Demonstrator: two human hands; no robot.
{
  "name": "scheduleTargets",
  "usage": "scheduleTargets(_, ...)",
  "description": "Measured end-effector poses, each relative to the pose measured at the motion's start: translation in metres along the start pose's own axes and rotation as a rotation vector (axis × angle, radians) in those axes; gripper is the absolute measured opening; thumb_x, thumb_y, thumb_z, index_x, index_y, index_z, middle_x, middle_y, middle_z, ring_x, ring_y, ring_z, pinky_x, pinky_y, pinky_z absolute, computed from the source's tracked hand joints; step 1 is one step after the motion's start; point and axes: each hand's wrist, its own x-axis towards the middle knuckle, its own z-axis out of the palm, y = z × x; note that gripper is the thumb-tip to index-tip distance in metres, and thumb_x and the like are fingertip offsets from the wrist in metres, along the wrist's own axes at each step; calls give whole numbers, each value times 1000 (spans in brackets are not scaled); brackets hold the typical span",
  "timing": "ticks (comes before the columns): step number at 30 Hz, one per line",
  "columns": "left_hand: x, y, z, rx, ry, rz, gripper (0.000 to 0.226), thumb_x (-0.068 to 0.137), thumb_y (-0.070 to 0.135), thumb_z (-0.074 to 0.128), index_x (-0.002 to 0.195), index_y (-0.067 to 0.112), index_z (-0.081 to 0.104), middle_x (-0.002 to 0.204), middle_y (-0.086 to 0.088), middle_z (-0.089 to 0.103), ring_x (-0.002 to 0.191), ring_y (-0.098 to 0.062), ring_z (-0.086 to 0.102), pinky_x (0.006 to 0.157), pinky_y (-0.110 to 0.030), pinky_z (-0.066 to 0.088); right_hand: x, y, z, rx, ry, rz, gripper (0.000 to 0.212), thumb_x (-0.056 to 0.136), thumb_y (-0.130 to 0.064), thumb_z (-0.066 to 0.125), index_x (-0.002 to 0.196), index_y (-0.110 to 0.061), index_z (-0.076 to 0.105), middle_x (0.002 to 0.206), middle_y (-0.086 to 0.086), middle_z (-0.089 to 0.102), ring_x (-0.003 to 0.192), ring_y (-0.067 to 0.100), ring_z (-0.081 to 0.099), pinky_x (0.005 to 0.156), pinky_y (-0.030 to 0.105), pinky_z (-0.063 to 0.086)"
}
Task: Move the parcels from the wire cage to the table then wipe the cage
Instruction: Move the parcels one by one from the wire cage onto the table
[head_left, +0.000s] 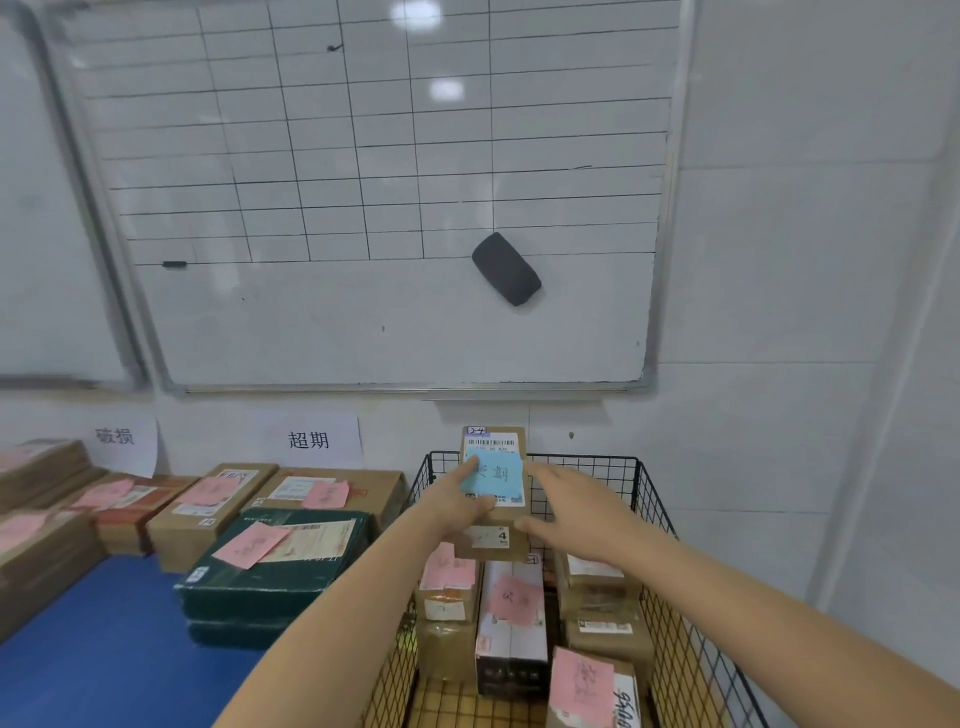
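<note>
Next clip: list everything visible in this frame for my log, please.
whiteboard: one, white with black grid, wall
eraser: one, black, stuck on whiteboard
paper signs: two, white, wall below whiteboard
table: one, blue top, left
table parcels: several, brown, plus dark green ones, pink notes
wire cage: one, black, right of table
cage parcels: several, brown and white, pink notes, inside cage
held parcel: one, brown, blue note, above cage
left grip: parcel's left edge, holding
right grip: parcel's right side, holding
</note>
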Motion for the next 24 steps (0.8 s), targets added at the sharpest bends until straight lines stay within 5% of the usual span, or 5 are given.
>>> scheduleTargets(9, -14, -17, -118, -77, 1, 49, 71, 94, 17, 59, 150, 37, 20, 134, -7, 44, 91, -20, 63, 57, -27, 56, 37, -87, -10, -14, 74, -4, 69, 94, -52, 51, 150, -21, 26, 151, -1, 38, 135, 17, 39, 107, 32, 35)
scheduleTargets(24, -38, -215, -358, -97, -16, -45, 73, 93, 15, 60, 151, 32, 18, 126, -8, 53, 105, -30, 63, 79, -47, 58, 162, -376, 102, 100, 32, 37, 72, 93, -56, 48, 150, -18, 24, 150, 2, 38, 133, 19, 40, 104, 39, 41)
